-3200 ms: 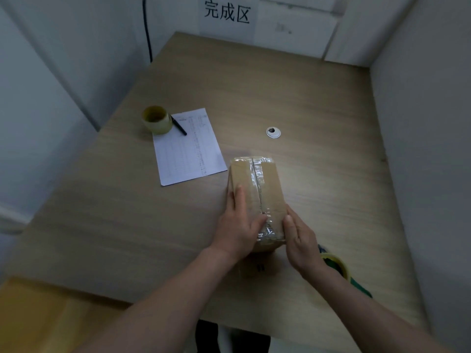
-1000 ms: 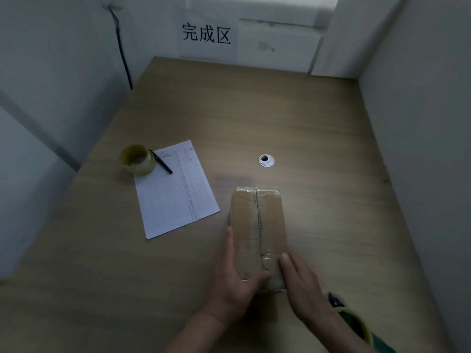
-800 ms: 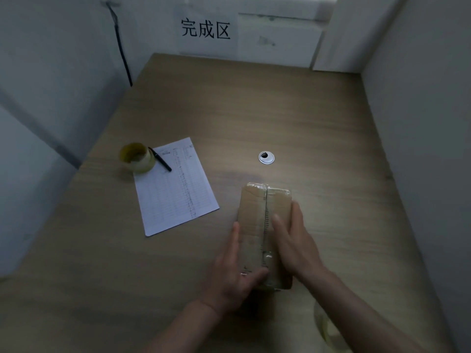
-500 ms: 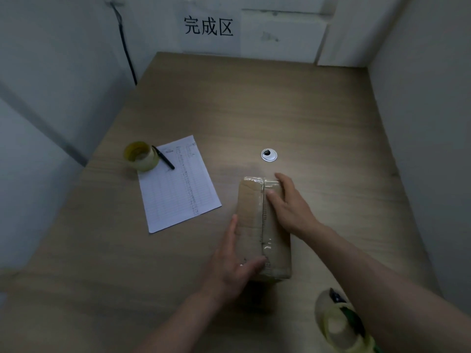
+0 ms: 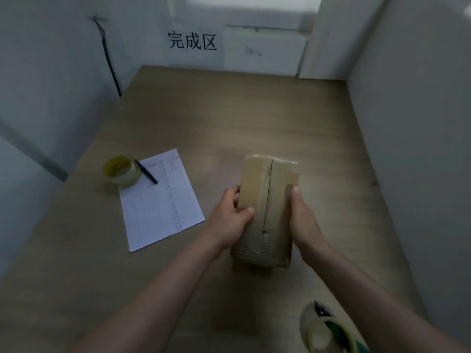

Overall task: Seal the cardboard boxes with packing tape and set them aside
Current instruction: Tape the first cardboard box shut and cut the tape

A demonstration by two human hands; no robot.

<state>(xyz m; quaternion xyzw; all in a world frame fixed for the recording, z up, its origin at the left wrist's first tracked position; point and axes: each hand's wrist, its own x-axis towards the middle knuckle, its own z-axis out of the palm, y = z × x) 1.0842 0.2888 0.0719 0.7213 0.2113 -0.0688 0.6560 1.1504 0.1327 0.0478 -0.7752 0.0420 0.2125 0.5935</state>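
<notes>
Box (image 5: 267,207): centre frame, top seam taped — sealing appears done.
Left hand (image 5: 226,220), right hand (image 5: 304,222): each grip clasping a box side.
Remaining: set aside.

long narrow brown cardboard box (image 5: 267,207) | top flaps shut, clear tape along the centre seam and over both ends | lay lengthwise, away from the viewer, mid-table | green-handled packing tape dispenser with clear roll (image 5: 328,329) | near right table edge
</notes>
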